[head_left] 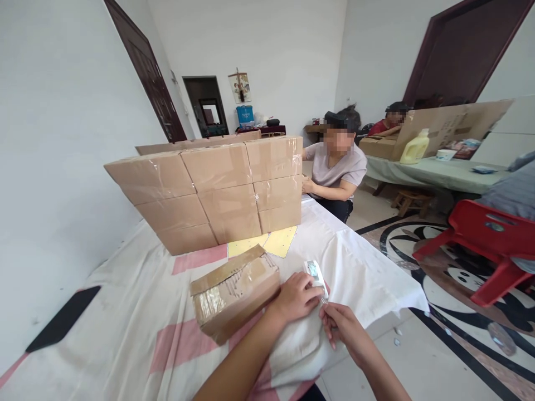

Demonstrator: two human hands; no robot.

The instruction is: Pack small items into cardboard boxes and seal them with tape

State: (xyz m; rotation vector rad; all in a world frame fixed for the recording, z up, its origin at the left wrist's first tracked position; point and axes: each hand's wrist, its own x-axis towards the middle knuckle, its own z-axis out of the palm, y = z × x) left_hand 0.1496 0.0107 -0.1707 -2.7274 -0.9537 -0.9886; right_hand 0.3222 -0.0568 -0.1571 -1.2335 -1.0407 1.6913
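On the cloth-covered table lies a small white device with a greyish screen-like panel (316, 277). My left hand (297, 296) grips it from the left, fingers curled over its lower part. Just below, the fingertips of my right hand (340, 326) are pinched together at the device's near end. A thin, light-coloured piece (323, 301) shows between them, too small to name. Left of my hands, beside my left forearm, sits a taped cardboard box (238, 292).
A wall of stacked cardboard boxes (221, 192) stands across the table, a person (338, 167) behind its right end. At left lies a flat black object (64, 317). To the right are a red plastic chair (489, 239) and another table (460, 170) holding a yellow jug (415, 147).
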